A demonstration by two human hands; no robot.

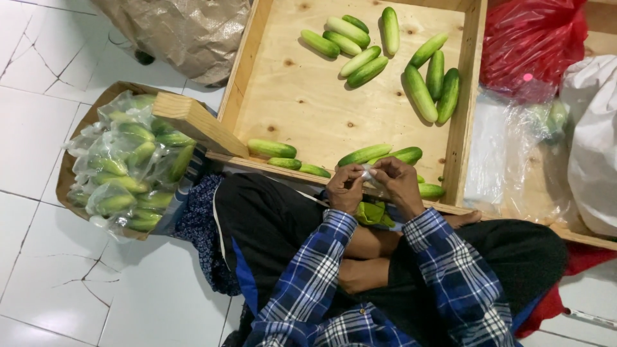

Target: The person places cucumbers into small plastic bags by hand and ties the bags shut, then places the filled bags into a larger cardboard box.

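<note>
My left hand (pixel 346 187) and my right hand (pixel 398 183) are pressed close together over my lap at the near rim of a shallow plywood tray (pixel 302 96). Both pinch the top of a clear plastic bag (pixel 371 212) holding green cucumbers, which hangs between them. Loose cucumbers (pixel 379 154) lie in the tray just beyond my fingers. More cucumbers (pixel 350 42) sit in a group at the far side, and others (pixel 432 83) at the right side. My forearms are in blue plaid sleeves.
A pile of bagged cucumbers (pixel 128 167) fills a cardboard box on the left, on white floor tiles. A brown sack (pixel 186 32) lies at the top. A red plastic bag (pixel 530 45), clear plastic sheets (pixel 514 148) and a white bag (pixel 594 141) are on the right.
</note>
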